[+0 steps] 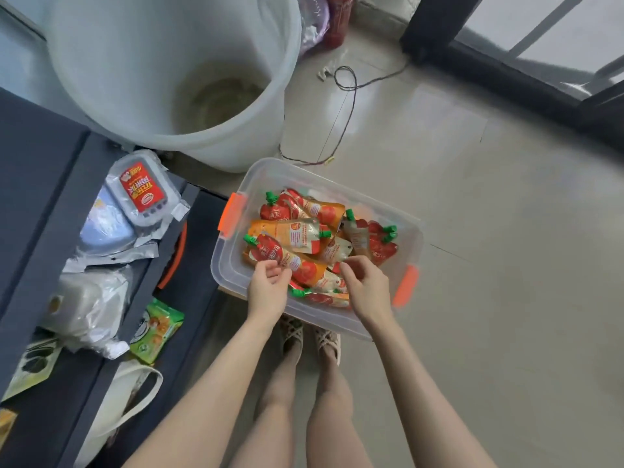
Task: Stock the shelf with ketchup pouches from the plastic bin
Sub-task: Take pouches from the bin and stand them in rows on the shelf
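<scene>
A clear plastic bin [233, 261] with orange latches sits on the floor in front of my feet. Several red and orange ketchup pouches with green caps lie piled in it. My left hand [268, 287] reaches in at the near left and pinches the lower edge of a ketchup pouch [282, 256] whose cap points up-left. My right hand [366, 287] is over the near right of the pile, its curled fingers touching a pouch [329, 282]; whether it grips one is hidden. The dark shelf [44, 170] runs along the left.
The shelf holds a sealed tray with a red label [143, 189], plastic-wrapped goods [89, 302] and a green packet [157, 329]. A big white barrel [175, 72] stands behind the bin. A thin cable [344, 106] lies on the tiled floor. A dark window frame [506, 62] is at upper right.
</scene>
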Demonstrator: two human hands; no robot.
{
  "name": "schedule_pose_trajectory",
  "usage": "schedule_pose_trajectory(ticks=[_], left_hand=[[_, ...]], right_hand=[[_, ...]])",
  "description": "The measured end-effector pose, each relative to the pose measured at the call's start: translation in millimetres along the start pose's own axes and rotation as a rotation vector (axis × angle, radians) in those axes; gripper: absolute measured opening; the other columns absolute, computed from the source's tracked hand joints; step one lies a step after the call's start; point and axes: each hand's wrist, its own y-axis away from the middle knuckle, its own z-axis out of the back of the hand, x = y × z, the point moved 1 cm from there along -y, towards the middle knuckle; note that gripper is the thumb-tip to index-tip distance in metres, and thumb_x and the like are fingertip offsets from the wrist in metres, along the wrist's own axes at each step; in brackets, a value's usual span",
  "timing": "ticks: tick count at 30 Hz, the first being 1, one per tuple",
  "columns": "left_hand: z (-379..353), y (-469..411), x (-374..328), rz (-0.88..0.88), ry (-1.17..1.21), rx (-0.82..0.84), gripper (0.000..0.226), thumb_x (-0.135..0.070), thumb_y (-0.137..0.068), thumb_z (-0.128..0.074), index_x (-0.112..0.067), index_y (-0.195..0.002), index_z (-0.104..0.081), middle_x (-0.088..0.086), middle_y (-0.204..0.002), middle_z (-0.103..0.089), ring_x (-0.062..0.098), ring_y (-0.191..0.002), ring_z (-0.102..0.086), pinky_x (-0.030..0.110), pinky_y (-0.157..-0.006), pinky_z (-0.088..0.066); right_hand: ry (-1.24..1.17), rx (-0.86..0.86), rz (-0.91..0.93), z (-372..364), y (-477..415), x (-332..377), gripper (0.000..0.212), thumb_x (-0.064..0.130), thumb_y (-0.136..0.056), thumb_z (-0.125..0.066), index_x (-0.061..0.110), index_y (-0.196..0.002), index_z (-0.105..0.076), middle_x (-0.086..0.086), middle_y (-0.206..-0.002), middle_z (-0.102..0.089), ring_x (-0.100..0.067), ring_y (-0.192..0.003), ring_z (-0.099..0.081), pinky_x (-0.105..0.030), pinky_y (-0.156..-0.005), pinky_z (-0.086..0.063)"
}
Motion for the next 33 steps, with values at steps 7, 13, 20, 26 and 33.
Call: schedule_pose_trajectory(ticks=[7, 13, 20, 26, 33], left_hand=[[-31.5, -84.6, 30.1, 0.242, 0.182, -0.151, 0.064, -0.029, -0.088, -0.062, -0.008, -0.139, -0.028, 0.008, -0.136, -0.048, 0.025, -0.123, -0.049, 0.033, -0.096, -0.041], [-45.8, -119.4, 55.3, 0.278, 0.277, -0.305, 0.063, -0.029, -0.082, -0.070, -0.008, -0.130, -0.035, 0.011, -0.131, -0.053, 0.024, -0.115, -0.056, 0.032, -0.087, -0.047], [-52.1, -137.0, 65.0, 0.246, 0.404, -0.371, 0.068, -0.032, -0.064, -0.085, -0.019, -0.113, -0.039, 0.008, -0.120, -0.056, 0.018, -0.103, -0.060, 0.026, -0.071, -0.053], [-56.2, -127.6, 54.8, 0.145, 0.308, -0.425, 0.067, -0.034, -0.059, -0.087, -0.023, -0.103, -0.037, 0.007, -0.122, -0.050, 0.019, -0.103, -0.058, 0.034, -0.079, -0.055], [-61.3, -117.7, 42.4, -0.032, 0.327, -0.393, 0.053, -0.022, -0.078, -0.076, -0.017, -0.104, -0.030, -0.002, -0.102, -0.055, 0.007, -0.089, -0.061, 0.011, -0.063, -0.048]], right_hand=[[-0.047, 0.120, -0.160, -60.6, -87.3, -39.1, 0.036, 0.033, -0.089, -0.061, 0.008, -0.116, -0.062, 0.001, -0.109, -0.064, -0.013, -0.099, -0.059, -0.025, -0.080, -0.043], [-0.289, 0.127, -0.285, -102.7, -116.7, -54.6, 0.035, 0.033, -0.083, -0.070, 0.007, -0.105, -0.064, -0.001, -0.093, -0.068, -0.014, -0.086, -0.065, -0.020, -0.069, -0.050], [-0.425, 0.069, -0.240, -108.2, -123.8, -53.4, 0.011, 0.024, -0.084, -0.070, 0.014, -0.088, -0.068, 0.001, -0.083, -0.070, -0.014, -0.077, -0.066, -0.028, -0.072, -0.055], [-0.530, 0.021, -0.143, -87.3, -115.8, -51.2, 0.002, 0.017, -0.089, -0.064, 0.018, -0.088, -0.063, -0.002, -0.089, -0.071, -0.018, -0.085, -0.069, -0.030, -0.077, -0.057], [-0.773, -0.129, -0.271, -72.3, -122.8, -58.1, 0.032, 0.019, -0.078, -0.076, 0.007, -0.106, -0.067, -0.010, -0.105, -0.072, -0.025, -0.100, -0.069, -0.038, -0.091, -0.054]])
